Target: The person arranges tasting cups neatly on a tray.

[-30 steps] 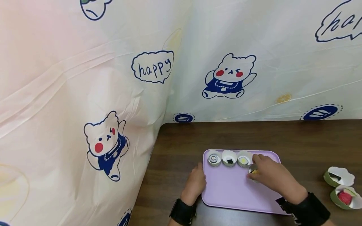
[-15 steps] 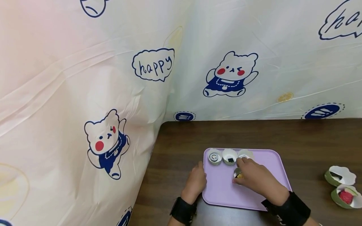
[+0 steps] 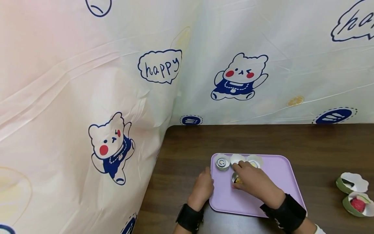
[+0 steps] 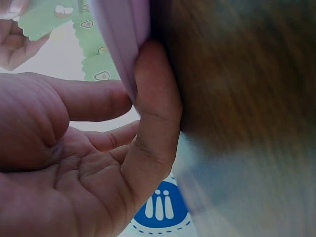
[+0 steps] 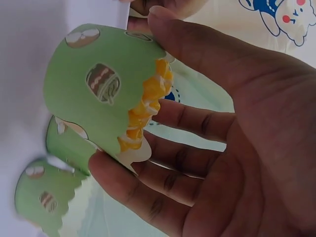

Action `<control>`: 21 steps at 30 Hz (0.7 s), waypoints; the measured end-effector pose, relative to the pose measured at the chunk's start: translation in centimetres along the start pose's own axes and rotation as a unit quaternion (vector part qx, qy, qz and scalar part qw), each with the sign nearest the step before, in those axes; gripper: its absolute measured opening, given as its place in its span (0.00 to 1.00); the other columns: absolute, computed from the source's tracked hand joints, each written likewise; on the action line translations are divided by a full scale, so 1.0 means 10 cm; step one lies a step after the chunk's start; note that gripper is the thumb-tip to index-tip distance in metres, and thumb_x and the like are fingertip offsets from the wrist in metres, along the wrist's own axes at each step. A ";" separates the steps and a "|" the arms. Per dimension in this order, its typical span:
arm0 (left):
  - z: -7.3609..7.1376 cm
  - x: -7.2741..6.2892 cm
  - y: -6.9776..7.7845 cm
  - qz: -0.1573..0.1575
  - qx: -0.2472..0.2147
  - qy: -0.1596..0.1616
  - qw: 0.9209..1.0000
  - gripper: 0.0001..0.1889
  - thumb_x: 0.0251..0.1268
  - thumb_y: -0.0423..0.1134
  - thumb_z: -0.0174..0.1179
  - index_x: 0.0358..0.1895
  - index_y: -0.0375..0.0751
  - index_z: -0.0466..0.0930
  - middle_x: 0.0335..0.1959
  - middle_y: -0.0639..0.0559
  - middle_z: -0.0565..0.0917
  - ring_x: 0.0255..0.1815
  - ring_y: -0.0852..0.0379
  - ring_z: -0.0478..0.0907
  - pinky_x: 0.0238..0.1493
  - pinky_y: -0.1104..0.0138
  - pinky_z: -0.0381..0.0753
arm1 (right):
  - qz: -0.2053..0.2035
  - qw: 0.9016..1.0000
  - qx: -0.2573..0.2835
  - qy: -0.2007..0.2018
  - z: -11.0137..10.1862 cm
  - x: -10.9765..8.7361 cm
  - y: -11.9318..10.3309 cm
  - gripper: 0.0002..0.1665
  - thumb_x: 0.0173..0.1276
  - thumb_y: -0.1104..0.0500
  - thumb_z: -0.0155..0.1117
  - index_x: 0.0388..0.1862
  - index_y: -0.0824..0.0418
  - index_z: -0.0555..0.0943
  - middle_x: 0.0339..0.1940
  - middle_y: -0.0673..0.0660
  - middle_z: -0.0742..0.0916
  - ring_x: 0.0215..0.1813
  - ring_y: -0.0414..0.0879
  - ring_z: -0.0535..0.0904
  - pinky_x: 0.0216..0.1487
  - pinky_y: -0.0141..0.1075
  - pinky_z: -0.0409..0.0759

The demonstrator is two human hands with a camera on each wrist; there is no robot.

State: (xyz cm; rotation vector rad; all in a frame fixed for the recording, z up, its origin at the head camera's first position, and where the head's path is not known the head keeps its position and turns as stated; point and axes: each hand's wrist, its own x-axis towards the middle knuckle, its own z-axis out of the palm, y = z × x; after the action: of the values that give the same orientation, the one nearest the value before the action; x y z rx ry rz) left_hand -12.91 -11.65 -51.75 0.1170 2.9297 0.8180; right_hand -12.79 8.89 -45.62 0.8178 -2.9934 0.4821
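My left hand [image 3: 203, 187] pinches the left rim of a lilac tray [image 3: 225, 203], thumb on the inner side and forefinger [image 4: 158, 103] on the outer side. Between thumb and fingers, my right hand [image 3: 258, 183] holds a green paper baking cup [image 5: 94, 74] with a frilly yellow item [image 5: 148, 103] inside, low over the tray. A row of similar cups stands along the tray's far edge. The left cup [image 3: 222, 162] holds a round item with a spiral pattern. My right hand partly covers the middle cup [image 3: 237, 158] and the right cup [image 3: 255, 159].
Two more green cups lie tilted on the wooden table [image 3: 321, 146] at the right. The upper cup [image 3: 352, 182] has something dark inside, and the lower cup [image 3: 347, 205] holds a red item. A bear-printed cloth [image 3: 198, 81] hangs behind and left.
My right hand has carried its cup leftward across the tray, from right of the row to in front of the middle cup. The left hand stays on the tray rim.
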 end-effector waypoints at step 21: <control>-0.02 0.00 -0.05 0.037 -0.003 0.013 0.999 0.13 0.70 0.25 0.58 0.54 0.24 0.73 0.40 0.34 0.82 0.43 0.36 0.84 0.42 0.50 0.82 | -0.088 0.996 -0.004 0.031 0.29 0.23 -0.23 0.30 0.46 0.58 0.87 0.49 0.59 0.83 0.44 0.55 0.81 0.45 0.49 0.77 0.38 0.39 0.80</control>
State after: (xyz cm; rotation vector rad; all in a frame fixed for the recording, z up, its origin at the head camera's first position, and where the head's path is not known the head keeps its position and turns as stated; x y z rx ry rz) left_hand -12.95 -12.22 -51.81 0.2159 2.9638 0.8438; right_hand -13.41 5.01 -47.48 1.0342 -2.8310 0.4786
